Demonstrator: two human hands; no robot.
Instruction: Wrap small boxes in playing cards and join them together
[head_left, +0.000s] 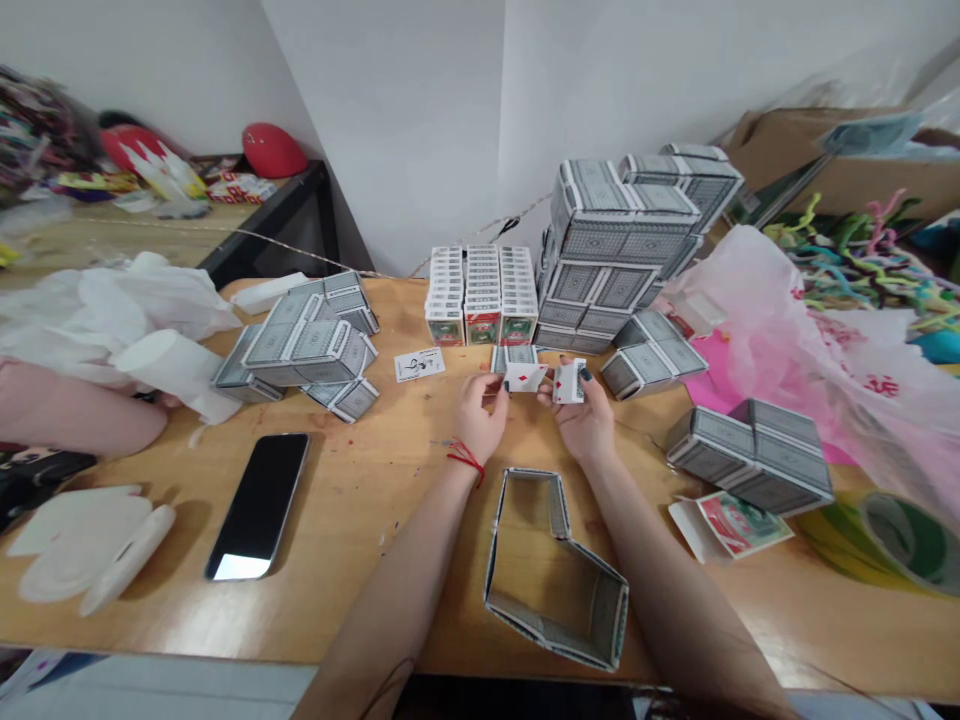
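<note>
My left hand (478,412), with a red string round its wrist, is closed on a playing card (523,377) showing a red diamond. My right hand (583,412) pinches a second card (569,381) with red pips, held close beside the first. Both hands hover over a wooden table (360,500). Just beyond them lies a small pile of grey-backed cards (514,354). Between my forearms stands an open frame built of grey-backed cards (551,570). A single face-up card (419,364) lies to the left of my hands.
Rows of boxed card decks (481,295) stand at the back, beside tall card-built blocks (622,240). More card blocks lie at left (307,340) and right (754,455). A black phone (259,503), white plastic wrap (112,300), a pink bag (787,340) and an opened deck box (731,524) lie around.
</note>
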